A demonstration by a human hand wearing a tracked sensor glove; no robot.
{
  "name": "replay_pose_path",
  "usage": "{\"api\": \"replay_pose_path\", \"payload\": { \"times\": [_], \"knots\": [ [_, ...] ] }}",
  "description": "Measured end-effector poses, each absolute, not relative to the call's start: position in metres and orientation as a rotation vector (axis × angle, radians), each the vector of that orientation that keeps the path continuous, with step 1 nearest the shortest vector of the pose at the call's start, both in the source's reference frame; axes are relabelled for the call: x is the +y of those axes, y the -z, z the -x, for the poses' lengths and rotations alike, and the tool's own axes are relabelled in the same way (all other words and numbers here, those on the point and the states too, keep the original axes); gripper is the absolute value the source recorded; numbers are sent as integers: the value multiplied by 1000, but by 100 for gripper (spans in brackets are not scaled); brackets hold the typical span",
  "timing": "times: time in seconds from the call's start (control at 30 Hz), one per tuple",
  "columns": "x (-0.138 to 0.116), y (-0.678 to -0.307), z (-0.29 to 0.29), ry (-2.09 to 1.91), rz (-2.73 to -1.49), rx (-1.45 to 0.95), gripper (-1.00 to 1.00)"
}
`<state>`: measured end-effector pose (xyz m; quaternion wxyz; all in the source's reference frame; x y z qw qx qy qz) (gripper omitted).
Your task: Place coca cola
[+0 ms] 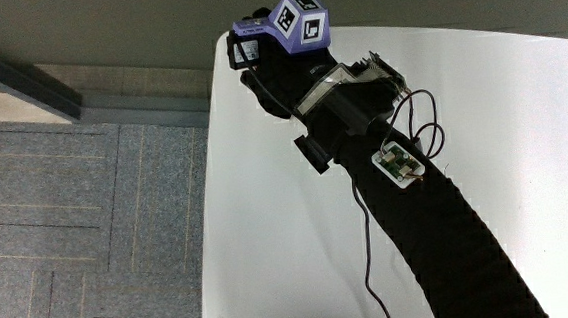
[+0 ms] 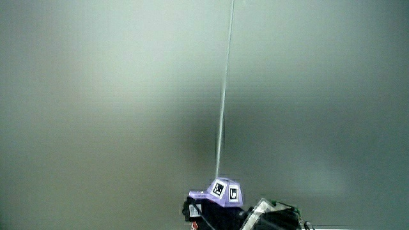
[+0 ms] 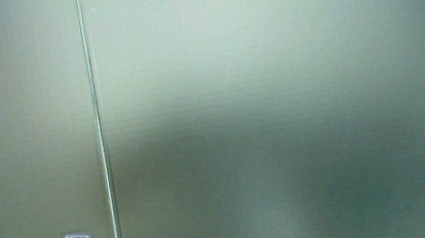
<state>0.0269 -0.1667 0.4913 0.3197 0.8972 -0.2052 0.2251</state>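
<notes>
Hand (image 1: pixel 283 74) over the white table (image 1: pixel 523 142) at its corner; finger state: cannot tell. No coca cola visible. Expect it rigid, smooth, slippery; grasp mid-body.

Hand (image 1: pixel 283 74) over the table (image 1: pixel 523 142) at its corner, roughly 11 o'clock from forearm (image 1: pixel 450 238).
</notes>
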Motion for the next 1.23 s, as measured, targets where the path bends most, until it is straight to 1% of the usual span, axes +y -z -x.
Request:
{"api": "replay_pose_path", "payload": {
  "times": [0.13, 0.37, 0.47, 0.5, 0.8, 1.03, 1.07, 1.1, 1.2, 1.23],
  "knots": [
    [-166, -499, -33, -595, -2394, -513, -17],
    [-159, -494, -31, -520, -2474, -563, -46],
    [-157, -496, -29, -485, -2470, -592, -58],
    [-156, -495, -29, -480, -2496, -590, -62],
    [-153, -493, -31, -481, -2517, -610, -100],
    [-151, -493, -32, -483, -2503, -634, -100],
    [-150, -491, -32, -489, -2510, -636, -100],
    [-151, -496, -33, -475, -2523, -636, -100],
    [-145, -482, -35, -497, -2543, -675, -100],
    [-145, -485, -36, -497, -2562, -685, -100]
  ]
}}
